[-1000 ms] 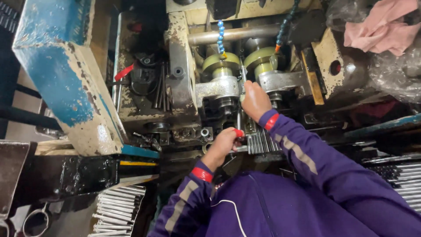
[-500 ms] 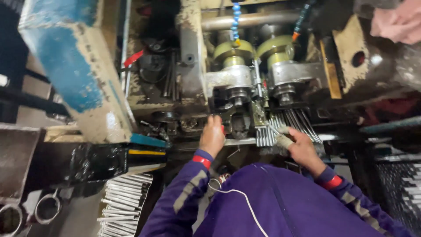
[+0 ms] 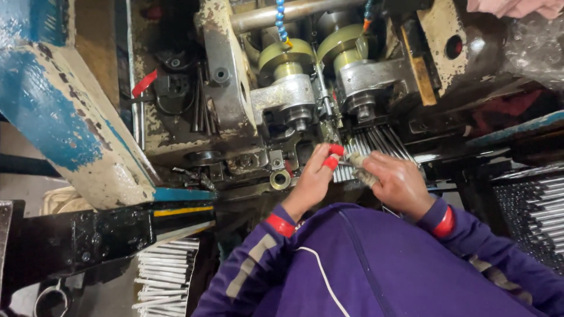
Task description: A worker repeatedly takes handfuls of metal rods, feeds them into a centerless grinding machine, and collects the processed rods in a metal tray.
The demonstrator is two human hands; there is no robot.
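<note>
Head view, only one. Centre of frame: the left hand (image 3: 311, 182), thumb and forefinger capped in red rubber, was pinched shut on a thin grey metal rod (image 3: 346, 166) held level, just below the machine's twin olive-green cylindrical rollers (image 3: 314, 56). The right hand (image 3: 396, 183), just right of it, was curled closed around a wad of dirty beige cloth (image 3: 359, 164) pressed against the same rod; whether the cloth wrapped right around the rod I could not tell. Behind both hands lay a fanned row of bright steel rods (image 3: 376, 144) on the ledge under the grimy cream-painted machine body (image 3: 223, 100). Lower left: a loose stack of finished steel rods (image 3: 164, 273). Left edge: a chipped blue-and-cream slanted machine arm (image 3: 59, 117). Right edge: more rods in a dark tray (image 3: 531, 205). Judgement: wiping would go best with the pinch kept firm near one end, the cloth drawn along the full length, and fingers kept well clear of the rollers above.
</note>
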